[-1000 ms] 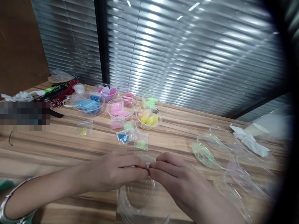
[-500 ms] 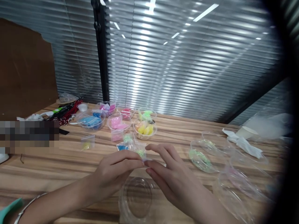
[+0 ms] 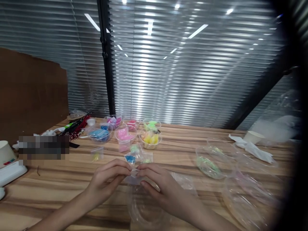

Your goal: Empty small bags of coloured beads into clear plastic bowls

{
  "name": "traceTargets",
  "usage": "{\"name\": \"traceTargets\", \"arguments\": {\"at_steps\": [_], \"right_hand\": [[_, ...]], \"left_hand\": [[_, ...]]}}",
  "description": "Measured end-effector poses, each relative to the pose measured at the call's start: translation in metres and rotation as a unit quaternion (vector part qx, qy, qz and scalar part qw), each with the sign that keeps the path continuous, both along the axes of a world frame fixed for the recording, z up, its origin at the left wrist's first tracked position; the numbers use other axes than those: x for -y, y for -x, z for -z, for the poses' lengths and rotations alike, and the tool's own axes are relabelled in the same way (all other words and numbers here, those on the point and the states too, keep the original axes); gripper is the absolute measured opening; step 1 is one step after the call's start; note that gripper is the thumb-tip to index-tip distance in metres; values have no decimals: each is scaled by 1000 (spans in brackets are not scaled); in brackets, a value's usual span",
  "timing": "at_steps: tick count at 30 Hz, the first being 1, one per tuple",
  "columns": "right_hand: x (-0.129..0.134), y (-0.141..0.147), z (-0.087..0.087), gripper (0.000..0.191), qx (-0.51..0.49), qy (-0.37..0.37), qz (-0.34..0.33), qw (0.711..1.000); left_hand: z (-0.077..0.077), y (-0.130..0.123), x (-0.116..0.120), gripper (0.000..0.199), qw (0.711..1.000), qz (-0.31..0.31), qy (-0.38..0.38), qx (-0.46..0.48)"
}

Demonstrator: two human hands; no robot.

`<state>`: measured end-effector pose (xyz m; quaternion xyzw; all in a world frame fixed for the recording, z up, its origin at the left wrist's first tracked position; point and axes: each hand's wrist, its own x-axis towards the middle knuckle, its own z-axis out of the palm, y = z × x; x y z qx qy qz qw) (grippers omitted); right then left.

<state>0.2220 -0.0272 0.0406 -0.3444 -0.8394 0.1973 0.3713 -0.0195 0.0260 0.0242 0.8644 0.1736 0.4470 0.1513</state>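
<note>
My left hand (image 3: 108,180) and my right hand (image 3: 157,187) meet fingertip to fingertip over the wooden table (image 3: 60,186). Between them they pinch a small clear plastic bag (image 3: 133,177); what it contains is too blurred to tell. Just below the hands stands an empty clear plastic bowl (image 3: 146,211). Right behind the fingers lie small bags of beads: a blue one (image 3: 130,158), a green one (image 3: 146,158) and, further left, a yellow one (image 3: 96,155).
Several clear bowls of coloured bags stand at the back, among them blue (image 3: 99,133), pink (image 3: 124,133) and yellow (image 3: 150,138). Clear lids and bowls (image 3: 211,158) lie at the right beside white paper (image 3: 252,149). A white scale (image 3: 9,170) sits at the left edge.
The camera has tilted upward, so the table sits lower in view. Both hands stay joined on the small bag and have shifted slightly left, away from the bowl's middle.
</note>
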Motion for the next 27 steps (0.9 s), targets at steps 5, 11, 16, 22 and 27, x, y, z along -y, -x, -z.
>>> {"name": "traceTargets", "arguments": {"at_steps": [5, 11, 16, 22, 27], "right_hand": [[4, 0, 1, 27, 8, 29, 7, 1000], [19, -16, 3, 47, 2, 63, 19, 998], [43, -38, 0, 60, 112, 112, 8, 987], [54, -41, 23, 21, 215, 40, -38, 975], [36, -52, 18, 25, 198, -145, 59, 968]], "left_hand": [[7, 5, -1, 27, 1000, -1, -1, -3], [9, 16, -6, 24, 998, -58, -3, 10], [3, 49, -31, 17, 986, -164, -13, 38], [24, 88, -89, 18, 953, -294, 2, 75], [56, 99, -112, 21, 953, -296, 26, 52]]}}
